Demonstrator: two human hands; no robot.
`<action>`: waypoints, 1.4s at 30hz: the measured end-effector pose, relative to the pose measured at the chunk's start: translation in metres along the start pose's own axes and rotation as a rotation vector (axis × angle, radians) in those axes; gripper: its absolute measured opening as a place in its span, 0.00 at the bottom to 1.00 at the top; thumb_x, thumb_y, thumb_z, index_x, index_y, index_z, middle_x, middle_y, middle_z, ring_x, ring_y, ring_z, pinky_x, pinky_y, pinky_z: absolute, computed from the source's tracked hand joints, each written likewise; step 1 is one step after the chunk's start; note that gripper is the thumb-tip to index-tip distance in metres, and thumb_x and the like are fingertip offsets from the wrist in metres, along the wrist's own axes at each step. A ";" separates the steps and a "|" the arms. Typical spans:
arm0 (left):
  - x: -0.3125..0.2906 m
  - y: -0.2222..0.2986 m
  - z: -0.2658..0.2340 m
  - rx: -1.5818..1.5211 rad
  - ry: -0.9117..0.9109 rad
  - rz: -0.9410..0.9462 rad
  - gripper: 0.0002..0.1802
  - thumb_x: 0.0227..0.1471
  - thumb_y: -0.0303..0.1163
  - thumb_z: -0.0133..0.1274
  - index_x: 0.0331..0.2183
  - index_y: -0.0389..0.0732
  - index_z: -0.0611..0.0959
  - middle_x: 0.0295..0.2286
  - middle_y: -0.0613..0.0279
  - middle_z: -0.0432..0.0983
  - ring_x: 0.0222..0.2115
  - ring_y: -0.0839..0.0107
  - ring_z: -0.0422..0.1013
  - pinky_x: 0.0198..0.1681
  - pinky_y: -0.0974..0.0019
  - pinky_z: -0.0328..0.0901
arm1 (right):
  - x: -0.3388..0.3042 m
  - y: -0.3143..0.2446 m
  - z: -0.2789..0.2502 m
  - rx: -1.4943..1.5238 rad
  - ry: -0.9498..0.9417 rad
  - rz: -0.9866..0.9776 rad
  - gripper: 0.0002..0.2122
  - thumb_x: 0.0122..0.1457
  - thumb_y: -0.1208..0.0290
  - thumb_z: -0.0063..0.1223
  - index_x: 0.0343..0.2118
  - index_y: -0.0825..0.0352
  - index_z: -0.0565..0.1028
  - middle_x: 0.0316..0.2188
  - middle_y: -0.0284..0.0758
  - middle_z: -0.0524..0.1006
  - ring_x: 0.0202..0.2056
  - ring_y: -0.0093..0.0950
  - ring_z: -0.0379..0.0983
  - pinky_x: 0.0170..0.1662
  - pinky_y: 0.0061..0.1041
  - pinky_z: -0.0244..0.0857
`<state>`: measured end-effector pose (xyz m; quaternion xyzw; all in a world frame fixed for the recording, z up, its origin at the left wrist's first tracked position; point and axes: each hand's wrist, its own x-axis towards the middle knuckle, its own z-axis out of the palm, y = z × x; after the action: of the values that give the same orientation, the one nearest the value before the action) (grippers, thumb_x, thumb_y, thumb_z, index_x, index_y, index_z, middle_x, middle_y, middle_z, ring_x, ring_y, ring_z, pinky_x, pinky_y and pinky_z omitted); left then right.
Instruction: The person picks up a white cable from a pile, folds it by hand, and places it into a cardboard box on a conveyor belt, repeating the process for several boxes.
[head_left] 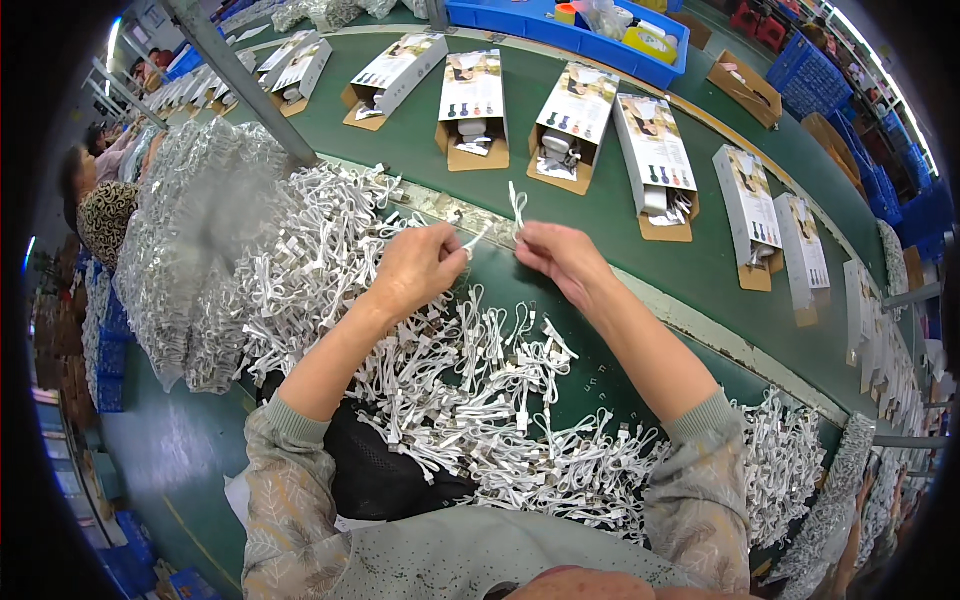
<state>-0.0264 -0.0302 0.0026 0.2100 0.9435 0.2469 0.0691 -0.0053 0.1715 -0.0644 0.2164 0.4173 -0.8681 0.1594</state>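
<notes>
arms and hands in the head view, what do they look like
The left hand and right hand wear no gloves. The left sleeve and right sleeve are pale grey-green with tan leaf prints, ending in plain ribbed cuffs that leave the forearms uncovered.

head-worn fisheye view, facing forward and down, near both hands (413,270)

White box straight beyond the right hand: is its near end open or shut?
Open: the white box has its brown flap folded out, and white contents show inside.
</notes>
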 end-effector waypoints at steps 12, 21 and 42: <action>0.005 -0.006 -0.004 0.129 0.104 -0.094 0.10 0.44 0.34 0.52 0.21 0.38 0.77 0.17 0.51 0.74 0.22 0.52 0.73 0.28 0.54 0.67 | 0.116 -0.028 0.004 0.026 0.376 -0.249 0.11 0.57 0.68 0.53 0.25 0.71 0.72 0.23 0.40 0.75 0.18 0.27 0.70 0.21 0.21 0.69; 0.060 -0.001 -0.014 0.404 0.374 -0.081 0.08 0.44 0.30 0.50 0.20 0.35 0.76 0.19 0.43 0.74 0.24 0.47 0.74 0.29 0.51 0.68 | -0.057 0.026 -0.063 -1.357 0.200 -0.969 0.16 0.55 0.65 0.53 0.14 0.67 0.66 0.12 0.42 0.67 0.17 0.39 0.67 0.20 0.33 0.59; 0.057 -0.026 0.028 0.667 -0.015 -0.157 0.24 0.49 0.47 0.51 0.42 0.39 0.73 0.41 0.50 0.70 0.43 0.50 0.68 0.44 0.48 0.64 | -0.068 0.031 -0.068 -1.462 0.184 -1.097 0.14 0.53 0.69 0.54 0.14 0.64 0.65 0.11 0.38 0.68 0.14 0.36 0.67 0.18 0.31 0.61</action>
<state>-0.0807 -0.0147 -0.0360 0.1495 0.9850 -0.0828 0.0226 0.0841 0.2137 -0.0882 -0.0982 0.9177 -0.3214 -0.2117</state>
